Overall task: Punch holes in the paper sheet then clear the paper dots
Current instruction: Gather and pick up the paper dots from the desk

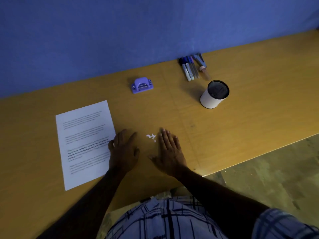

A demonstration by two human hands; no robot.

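Note:
A printed white paper sheet [82, 142] lies flat on the wooden table [241, 128] at the left. A small heap of white paper dots [151, 136] sits on the bare wood between my two hands. My left hand [123, 152] rests palm down, fingers spread, its outer fingers touching the sheet's right edge. Just right of the dots, my right hand [170, 152] lies flat with fingers together, its edge close to the heap. Neither hand holds anything. The purple hole punch [141, 85] stands far back near the wall.
A white cylindrical cup with a dark inside [214, 94] stands at the back right. Behind it lie several pens and markers [190, 68] beside a stapler by the blue wall. The table's front edge runs diagonally at right, floor beyond.

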